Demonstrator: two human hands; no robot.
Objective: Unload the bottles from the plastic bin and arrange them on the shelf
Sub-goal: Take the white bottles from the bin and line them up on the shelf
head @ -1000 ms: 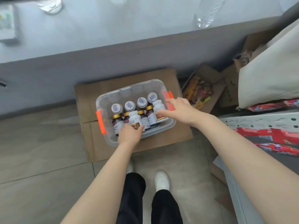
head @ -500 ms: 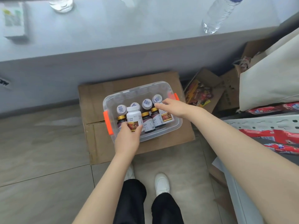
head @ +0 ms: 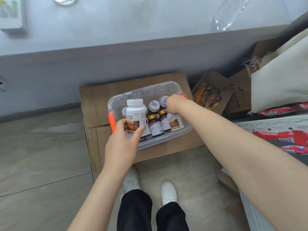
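Over the clear plastic bin [head: 168, 139], set on a cardboard box [head: 100, 104] at my feet, my left hand [head: 124, 140] grips a white supplement bottle [head: 135, 114] low on its body. My right hand [head: 175, 104] reaches a capped bottle [head: 163, 101] at the far right; blur hides whether it grips. I'd draw straight up, clear of the gold-capped dark bottles [head: 155, 125]. White cap, red-gold label, upright. The shelf [head: 273, 123] stands to the right.

White bottle [head: 135, 115] upright over clear bin [head: 166, 139]; dark bottles [head: 155, 125] inside.
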